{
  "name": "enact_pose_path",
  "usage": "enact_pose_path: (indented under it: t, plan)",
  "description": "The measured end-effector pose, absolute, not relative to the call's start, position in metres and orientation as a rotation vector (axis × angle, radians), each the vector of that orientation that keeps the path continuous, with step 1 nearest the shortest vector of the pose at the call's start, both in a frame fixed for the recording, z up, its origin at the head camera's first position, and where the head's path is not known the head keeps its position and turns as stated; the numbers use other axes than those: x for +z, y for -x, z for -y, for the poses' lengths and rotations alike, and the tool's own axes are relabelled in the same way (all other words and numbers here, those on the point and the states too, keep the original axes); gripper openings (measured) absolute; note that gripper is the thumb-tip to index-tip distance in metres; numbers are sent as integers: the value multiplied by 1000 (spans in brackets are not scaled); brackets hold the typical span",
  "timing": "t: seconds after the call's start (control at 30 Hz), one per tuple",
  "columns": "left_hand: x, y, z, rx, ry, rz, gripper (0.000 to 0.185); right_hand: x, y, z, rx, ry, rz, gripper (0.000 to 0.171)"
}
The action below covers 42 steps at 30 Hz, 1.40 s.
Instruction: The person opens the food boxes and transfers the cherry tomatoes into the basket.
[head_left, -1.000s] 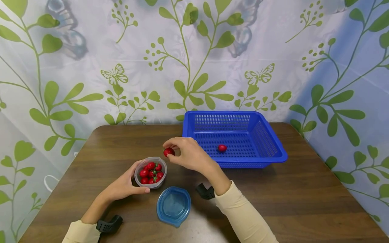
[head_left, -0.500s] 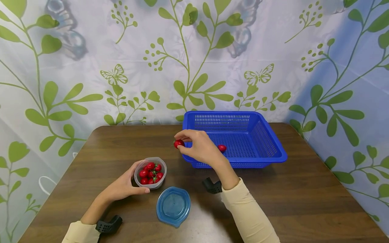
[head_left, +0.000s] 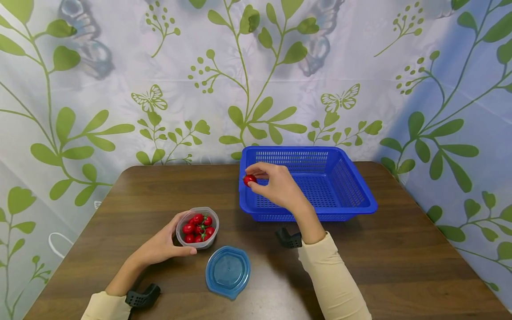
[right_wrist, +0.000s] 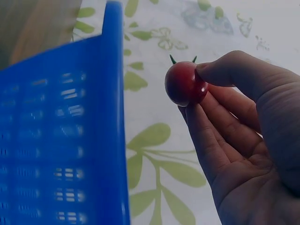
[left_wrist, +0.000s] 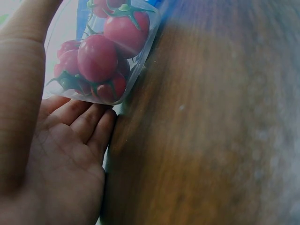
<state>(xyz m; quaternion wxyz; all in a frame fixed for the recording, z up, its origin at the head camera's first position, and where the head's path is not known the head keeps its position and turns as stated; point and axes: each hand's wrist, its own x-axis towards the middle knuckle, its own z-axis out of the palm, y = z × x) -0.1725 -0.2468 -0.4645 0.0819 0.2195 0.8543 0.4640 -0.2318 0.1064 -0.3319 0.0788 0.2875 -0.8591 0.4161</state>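
Red cherry tomato (head_left: 250, 179) pinched by right hand (head_left: 278, 189) over blue basket (head_left: 352, 178) rim, 9 o'clock side; basket floor partly hidden. Left hand (head_left: 162, 246) cups tomato tub (head_left: 198, 227).

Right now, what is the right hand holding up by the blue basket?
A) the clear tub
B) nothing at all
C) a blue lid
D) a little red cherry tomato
D: the right hand pinches one cherry tomato between thumb and fingers at the near-left edge of the blue basket, and the right wrist view shows the same tomato with its green stem tips.
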Motion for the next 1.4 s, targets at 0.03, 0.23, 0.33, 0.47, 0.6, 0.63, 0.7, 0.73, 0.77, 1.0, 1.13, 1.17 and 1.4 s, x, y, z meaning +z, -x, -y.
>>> enact_pose_path:
  t: [0.03,0.23,0.33,0.47,0.6,0.63,0.7,0.73,0.77,1.0,1.13,1.17,1.4]
  plan:
    - [-465,173,247,1380,-655,-2557,93,-332,233,-109,1249,-845,2574,29]
    - [-465,173,247,1348,-653,-2582,92,-330,237,-123,1264,-747,2597,31]
    - [-465,174,247,1348,-655,-2581,92,-331,240,-130,1281,-711,2592,31]
    - [-466,174,247,1361,-655,-2571,92,-330,242,-139,1277,-678,2589,31]
    - [-467,174,247,1387,-658,-2554,93,-331,244,-148,1266,-631,2602,31]
    - [-467,174,247,1390,-658,-2552,93,-331,245,-150,1266,-619,2605,31]
    - [-467,174,247,1393,-659,-2550,93,-331,246,-154,1274,-597,2607,31]
    - [-467,174,247,1393,-660,-2549,93,-331,247,-156,1278,-586,2609,32]
    - [-467,174,247,1394,-662,-2549,93,-331,247,-158,1276,-575,2612,33]
    - [-466,174,247,1398,-661,-2547,93,-331,250,-170,1259,-511,2629,33]
    - [-466,174,247,1399,-657,-2546,93,-333,252,-176,1242,-486,2636,33]
    - [-467,174,248,1398,-656,-2547,93,-333,252,-178,1240,-482,2635,33]
    - [-466,174,247,1392,-661,-2548,93,-336,255,-186,1224,-449,2634,33]
